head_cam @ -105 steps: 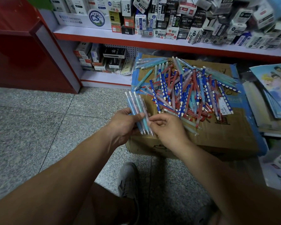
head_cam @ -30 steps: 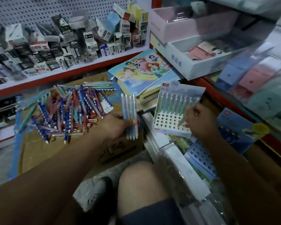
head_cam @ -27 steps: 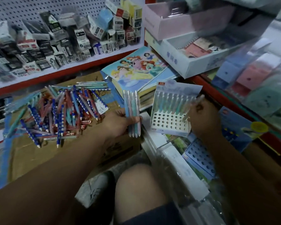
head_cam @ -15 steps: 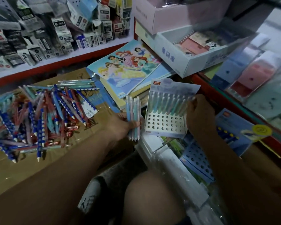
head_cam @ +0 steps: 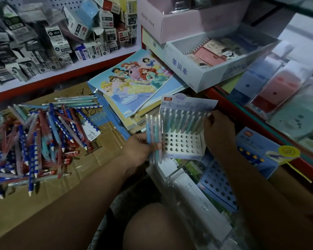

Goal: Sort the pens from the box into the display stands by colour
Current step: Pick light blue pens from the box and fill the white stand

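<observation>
4 pens clamped in left fingers; right fingers seemingly pinch pen in stand.

My right hand has left the bundle in my left hand; the pen it carried tilted now stands in the display stand, just right of that grip, its top pinched.

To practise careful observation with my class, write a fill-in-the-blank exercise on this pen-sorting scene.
1. The left hand grips a bundle of pastel pens just ____ of the white display stand.
2. The right hand reaches the ____ end of the stand's pen row.
3. The loose pen pile lies on a box made of ____.
4. The stand's front holes are ____.
Missing words: left; right; cardboard; empty.
</observation>
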Demonstrator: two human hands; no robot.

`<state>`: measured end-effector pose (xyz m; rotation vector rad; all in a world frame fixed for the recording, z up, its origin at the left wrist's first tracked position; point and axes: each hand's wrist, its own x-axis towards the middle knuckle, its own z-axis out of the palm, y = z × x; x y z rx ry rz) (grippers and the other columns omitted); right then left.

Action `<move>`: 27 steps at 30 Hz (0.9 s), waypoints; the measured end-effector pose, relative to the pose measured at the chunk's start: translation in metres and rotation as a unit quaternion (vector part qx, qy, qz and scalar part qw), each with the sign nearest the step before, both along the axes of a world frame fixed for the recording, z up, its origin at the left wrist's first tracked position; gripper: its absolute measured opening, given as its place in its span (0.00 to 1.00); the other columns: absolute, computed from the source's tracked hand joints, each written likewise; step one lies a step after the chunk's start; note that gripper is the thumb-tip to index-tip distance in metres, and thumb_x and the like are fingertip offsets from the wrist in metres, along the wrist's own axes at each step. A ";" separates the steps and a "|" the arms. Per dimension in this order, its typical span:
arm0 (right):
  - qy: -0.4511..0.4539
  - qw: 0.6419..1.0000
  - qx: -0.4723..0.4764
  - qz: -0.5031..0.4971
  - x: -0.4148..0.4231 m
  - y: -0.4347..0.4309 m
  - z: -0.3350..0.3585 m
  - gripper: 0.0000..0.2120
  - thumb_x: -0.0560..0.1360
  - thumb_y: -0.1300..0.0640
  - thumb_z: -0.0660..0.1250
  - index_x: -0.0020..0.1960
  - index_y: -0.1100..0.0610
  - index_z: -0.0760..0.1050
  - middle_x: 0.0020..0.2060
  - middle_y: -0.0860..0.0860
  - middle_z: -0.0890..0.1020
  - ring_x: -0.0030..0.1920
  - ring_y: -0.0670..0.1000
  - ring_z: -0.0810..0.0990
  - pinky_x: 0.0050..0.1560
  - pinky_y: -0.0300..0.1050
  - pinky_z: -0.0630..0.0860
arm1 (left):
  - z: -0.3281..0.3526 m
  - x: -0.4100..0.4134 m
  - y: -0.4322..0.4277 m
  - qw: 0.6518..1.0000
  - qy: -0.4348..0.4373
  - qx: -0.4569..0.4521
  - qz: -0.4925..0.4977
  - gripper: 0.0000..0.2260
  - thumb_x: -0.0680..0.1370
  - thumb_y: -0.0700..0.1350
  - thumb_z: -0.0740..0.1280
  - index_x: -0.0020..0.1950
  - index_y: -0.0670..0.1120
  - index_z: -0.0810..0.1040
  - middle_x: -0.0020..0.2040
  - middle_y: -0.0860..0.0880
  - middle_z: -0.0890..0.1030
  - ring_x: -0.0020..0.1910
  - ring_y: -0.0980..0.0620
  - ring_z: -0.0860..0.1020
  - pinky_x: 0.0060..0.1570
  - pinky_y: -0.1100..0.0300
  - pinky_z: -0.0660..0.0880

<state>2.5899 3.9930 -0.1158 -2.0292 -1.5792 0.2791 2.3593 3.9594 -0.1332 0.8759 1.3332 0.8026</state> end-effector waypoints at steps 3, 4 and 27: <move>-0.006 1.000 -0.004 0.009 0.000 0.004 0.000 0.11 0.82 0.58 0.60 0.56 0.65 0.76 0.52 0.61 0.80 0.52 0.58 0.78 0.49 0.42 0.65 | -0.003 0.000 0.003 1.000 -0.003 -0.016 -0.001 0.07 0.75 0.36 0.72 0.52 0.41 0.84 0.48 0.43 0.86 0.47 0.46 0.85 0.46 0.52 0.83; -0.008 1.000 -0.008 0.010 0.000 0.005 -0.001 0.12 0.82 0.58 0.61 0.57 0.66 0.76 0.53 0.62 0.80 0.54 0.60 0.78 0.50 0.42 0.65 | -0.004 0.000 0.003 1.000 -0.003 -0.018 -0.003 0.07 0.75 0.36 0.72 0.53 0.41 0.84 0.48 0.44 0.86 0.46 0.46 0.85 0.45 0.53 0.83; 0.013 0.997 0.033 0.073 -0.026 -0.016 0.018 0.05 0.79 0.57 0.64 0.52 0.58 0.77 0.44 0.52 0.80 0.42 0.50 0.80 0.37 0.38 0.71 | 0.000 -0.001 0.006 1.000 -0.022 -0.013 -0.016 0.08 0.74 0.34 0.72 0.53 0.39 0.84 0.49 0.42 0.86 0.47 0.45 0.85 0.43 0.55 0.83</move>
